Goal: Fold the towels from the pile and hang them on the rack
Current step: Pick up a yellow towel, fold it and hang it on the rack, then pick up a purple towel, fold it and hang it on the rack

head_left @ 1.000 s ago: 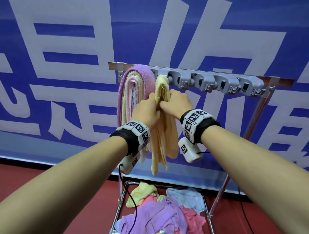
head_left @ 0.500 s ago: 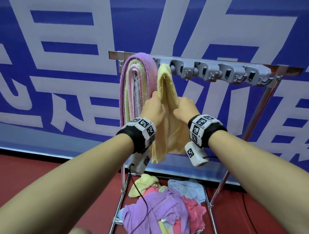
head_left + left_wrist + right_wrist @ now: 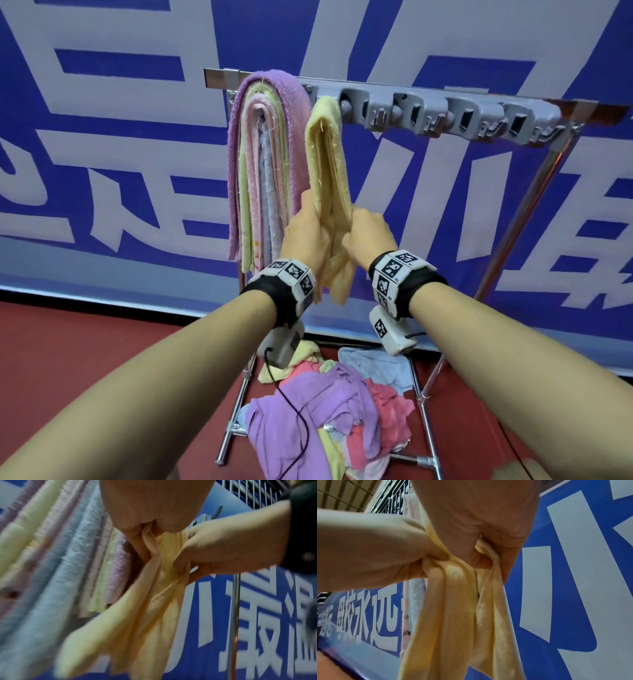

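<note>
A folded yellow towel (image 3: pixel 327 161) hangs over the grey rack bar (image 3: pixel 445 113), just right of several hung towels under a purple one (image 3: pixel 260 161). My left hand (image 3: pixel 306 233) grips the yellow towel's left side about halfway down, and my right hand (image 3: pixel 368 234) grips its right side at the same height. The left wrist view shows the left hand (image 3: pixel 145 524) bunching the yellow towel (image 3: pixel 130 626), the right hand (image 3: pixel 219 550) beside it. In the right wrist view the right hand (image 3: pixel 477 534) holds the yellow towel (image 3: pixel 458 615), thumb curled into the folds.
A pile of loose towels (image 3: pixel 322 414), purple, pink, yellow and pale blue, lies on the rack's lower frame. The rack's right leg (image 3: pixel 513 240) slants down to the floor. A blue banner with white characters (image 3: pixel 102 154) stands right behind the rack. Floor is red.
Both hands have slid down the yellow towel, from near the bar to about its middle, and the towel now hangs straighter and longer on the rack.
</note>
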